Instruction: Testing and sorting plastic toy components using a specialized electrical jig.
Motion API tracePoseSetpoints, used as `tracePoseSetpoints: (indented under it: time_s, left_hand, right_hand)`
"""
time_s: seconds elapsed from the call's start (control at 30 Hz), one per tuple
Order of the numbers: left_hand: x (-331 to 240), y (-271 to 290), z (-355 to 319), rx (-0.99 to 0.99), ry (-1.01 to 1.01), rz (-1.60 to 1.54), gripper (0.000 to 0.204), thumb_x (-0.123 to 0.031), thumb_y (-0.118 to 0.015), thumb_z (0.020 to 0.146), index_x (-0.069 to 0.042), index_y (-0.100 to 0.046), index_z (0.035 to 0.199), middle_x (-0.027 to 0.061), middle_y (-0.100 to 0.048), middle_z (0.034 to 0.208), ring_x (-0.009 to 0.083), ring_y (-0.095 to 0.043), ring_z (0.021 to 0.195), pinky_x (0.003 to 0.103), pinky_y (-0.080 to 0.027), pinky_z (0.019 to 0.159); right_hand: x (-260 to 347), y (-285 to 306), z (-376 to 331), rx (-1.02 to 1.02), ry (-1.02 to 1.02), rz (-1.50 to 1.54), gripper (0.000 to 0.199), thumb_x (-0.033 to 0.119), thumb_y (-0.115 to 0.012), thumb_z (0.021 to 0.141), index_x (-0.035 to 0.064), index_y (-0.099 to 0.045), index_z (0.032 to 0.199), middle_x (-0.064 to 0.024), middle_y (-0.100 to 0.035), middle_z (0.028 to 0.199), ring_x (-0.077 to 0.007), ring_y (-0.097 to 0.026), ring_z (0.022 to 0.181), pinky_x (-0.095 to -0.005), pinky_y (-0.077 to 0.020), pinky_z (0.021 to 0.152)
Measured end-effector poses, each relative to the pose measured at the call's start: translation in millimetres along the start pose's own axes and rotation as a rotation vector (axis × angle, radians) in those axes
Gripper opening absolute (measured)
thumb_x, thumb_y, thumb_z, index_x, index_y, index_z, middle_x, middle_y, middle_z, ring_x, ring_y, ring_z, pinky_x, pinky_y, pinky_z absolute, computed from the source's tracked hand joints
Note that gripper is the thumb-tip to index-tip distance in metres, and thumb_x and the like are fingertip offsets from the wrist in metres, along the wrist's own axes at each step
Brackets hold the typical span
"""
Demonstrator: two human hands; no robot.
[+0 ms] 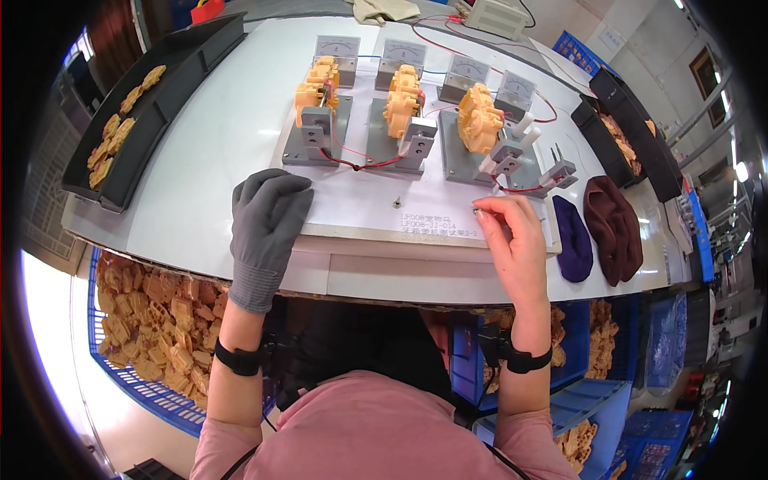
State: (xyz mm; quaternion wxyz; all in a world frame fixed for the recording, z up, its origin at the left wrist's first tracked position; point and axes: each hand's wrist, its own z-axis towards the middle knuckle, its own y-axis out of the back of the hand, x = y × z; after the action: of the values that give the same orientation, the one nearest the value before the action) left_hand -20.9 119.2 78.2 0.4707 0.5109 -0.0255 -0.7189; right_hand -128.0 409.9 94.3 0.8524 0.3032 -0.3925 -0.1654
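On the white board's near edge | gloved left hand lies flat, fingers loosely curled, holding nothing | bare right hand pinches a small metal part | yellow parts on fixtures beyond

Four analog panel meters stand in a row at the far edge of the white test board, each a pale grey box with a white dial face. A printed label, dark characters on white, lies at the board's near edge, just beside the bare right hand.
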Motion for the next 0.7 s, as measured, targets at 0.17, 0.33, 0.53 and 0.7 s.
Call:
tracePoseSetpoints:
  time_s: [0.17,0.33,0.53,0.7]
  left_hand:
    - [-0.1,2.1,-1.2,0.033,-0.016,0.038,0.016,-0.009,-0.067,0.089,-0.001,-0.068,0.104,0.0094,-0.061,0.112,0.0249,-0.053,0.113,0.034,-0.044,0.097]
    - [1.2,1.0,-0.7,0.029,-0.034,0.034,0.016,-0.009,-0.067,0.089,-0.001,-0.068,0.103,0.0093,-0.061,0.111,0.0251,-0.053,0.112,0.034,-0.045,0.097]
    - [1.9,0.5,0.1,-0.016,-0.016,-0.005,0.015,-0.015,-0.071,0.085,-0.008,-0.071,0.099,0.0067,-0.065,0.107,0.0288,-0.054,0.109,0.039,-0.045,0.095]
    - [1.7,2.0,-1.0,0.008,-0.028,0.033,0.016,-0.011,-0.069,0.088,-0.004,-0.069,0.102,0.0086,-0.062,0.11,0.0264,-0.054,0.11,0.035,-0.045,0.097]
  right_hand:
    - [0.3,-1.6,0.3,-0.004,-0.014,-0.023,0.009,0.012,-0.067,0.092,0.007,-0.069,0.099,-0.006,-0.062,0.09,-0.0236,-0.06,0.082,-0.0357,-0.0458,0.076]
    - [0.2,-6.6,2.5,-0.042,-0.019,-0.089,0.008,0.012,-0.066,0.093,0.005,-0.068,0.096,-0.0065,-0.062,0.089,-0.0237,-0.059,0.079,-0.0363,-0.0454,0.075]
    - [3.8,-4.4,4.0,-0.048,-0.067,0.083,0.01,0.009,-0.063,0.095,0.003,-0.067,0.102,-0.0081,-0.061,0.09,-0.0209,-0.06,0.08,-0.0342,-0.0473,0.073]
    - [15.6,-2.6,6.0,-0.097,-0.056,0.029,0.011,0.008,-0.062,0.096,0.0019,-0.067,0.103,-0.0089,-0.062,0.091,-0.0212,-0.06,0.081,-0.034,-0.0479,0.074]
